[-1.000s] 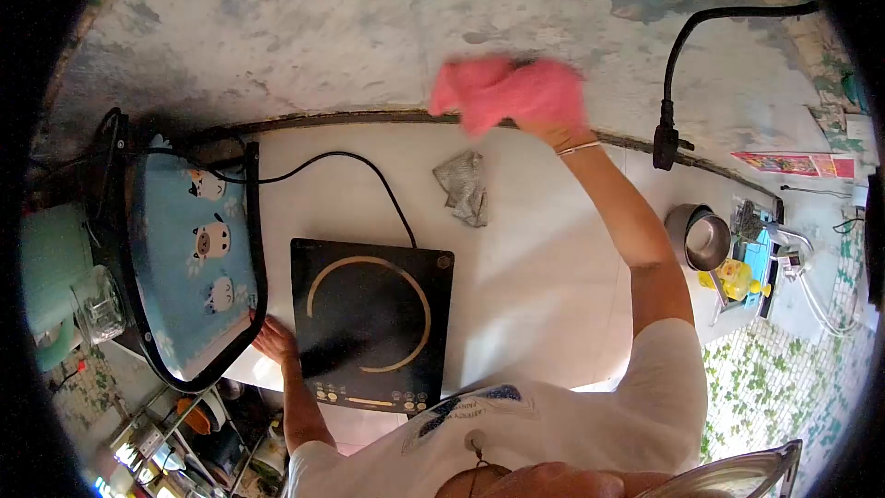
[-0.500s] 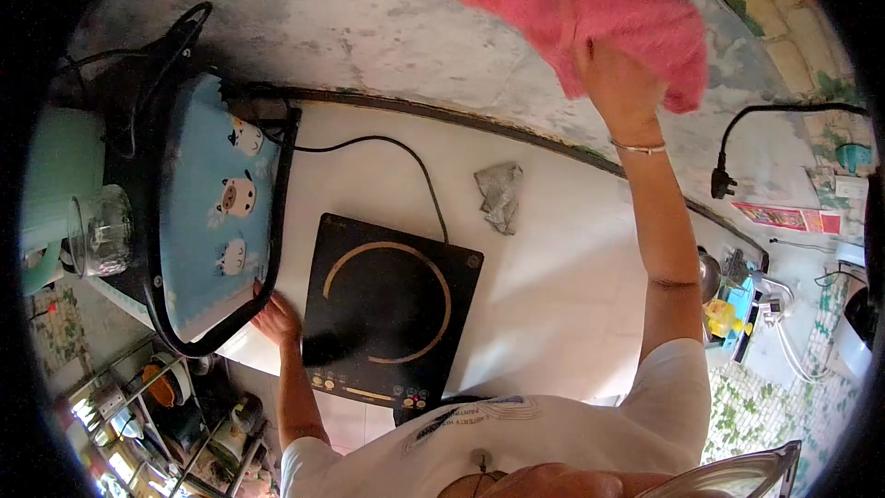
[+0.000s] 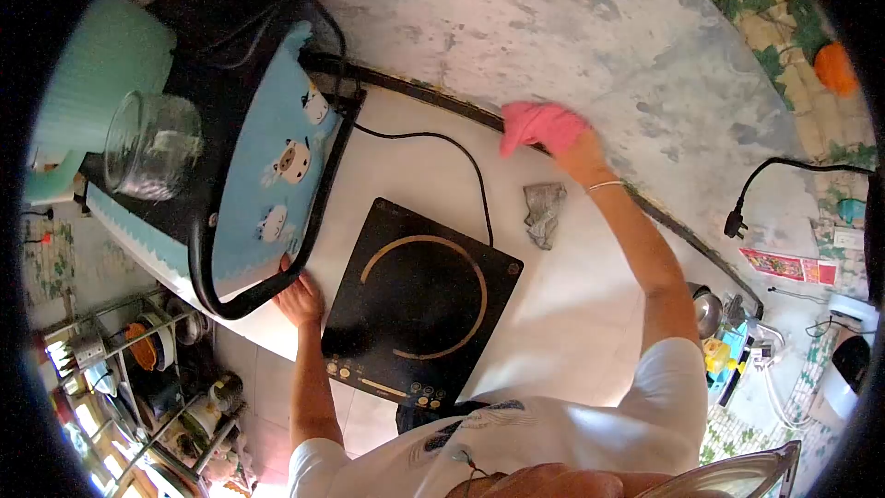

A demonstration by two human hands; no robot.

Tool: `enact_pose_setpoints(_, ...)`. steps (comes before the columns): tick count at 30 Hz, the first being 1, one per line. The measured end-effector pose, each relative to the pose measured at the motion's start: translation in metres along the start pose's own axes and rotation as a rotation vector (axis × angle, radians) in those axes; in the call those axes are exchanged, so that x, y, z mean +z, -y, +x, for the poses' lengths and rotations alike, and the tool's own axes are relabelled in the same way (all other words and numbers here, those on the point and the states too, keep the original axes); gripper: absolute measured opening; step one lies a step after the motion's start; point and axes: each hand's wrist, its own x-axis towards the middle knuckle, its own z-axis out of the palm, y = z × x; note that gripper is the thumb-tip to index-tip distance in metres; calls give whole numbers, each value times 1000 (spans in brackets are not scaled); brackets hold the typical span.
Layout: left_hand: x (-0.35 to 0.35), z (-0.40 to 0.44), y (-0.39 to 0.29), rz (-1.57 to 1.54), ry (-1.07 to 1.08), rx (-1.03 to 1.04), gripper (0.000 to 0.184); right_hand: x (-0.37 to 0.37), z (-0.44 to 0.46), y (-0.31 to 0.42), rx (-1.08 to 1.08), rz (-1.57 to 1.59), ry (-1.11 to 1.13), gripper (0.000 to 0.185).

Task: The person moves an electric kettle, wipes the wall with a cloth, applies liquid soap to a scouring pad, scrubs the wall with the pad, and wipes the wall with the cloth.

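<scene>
My right hand [image 3: 583,159] grips a bunched pink cloth [image 3: 546,125] against the foot of the wall, by the dark strip along the back edge of the white counter [image 3: 576,314]. My left hand [image 3: 300,299] lies on the counter's front part, fingers stretched out, some of them hidden beside the black handle bar of a blue appliance with cow pictures [image 3: 272,166]. Between my arms sits a black induction cooktop [image 3: 424,300]. A crumpled grey piece of cloth or plastic [image 3: 544,214] rests on the counter, just below my right hand.
A glass jar [image 3: 153,148] stands on the appliance, next to a pale green container [image 3: 101,74]. The cooktop's black cord [image 3: 461,149] runs back to the wall. A plug [image 3: 735,223] hangs at the right. Below left is a rack [image 3: 138,378] with kitchenware.
My right hand has brought the pink cloth down from high on the wall to the counter's back edge. My left hand stays beside the appliance. The whole view has shifted.
</scene>
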Motion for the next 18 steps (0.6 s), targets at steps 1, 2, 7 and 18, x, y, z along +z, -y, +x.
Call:
enact_pose_setpoints(1,0,0,1,-6,-5,-12,54,-32,6,-2,101,265,-160,19)
enact_pose_setpoints(2,1,-1,1,-19,-9,-8,53,-81,14,0,201,531,-316,19)
enact_pose_setpoints(7,8,-1,5,-5,-55,16,51,-230,82,27,142,-136,-756,30)
enact_pose_setpoints(18,-1,1,2,-7,74,-34,50,-36,188,84,-360,-104,-435,39)
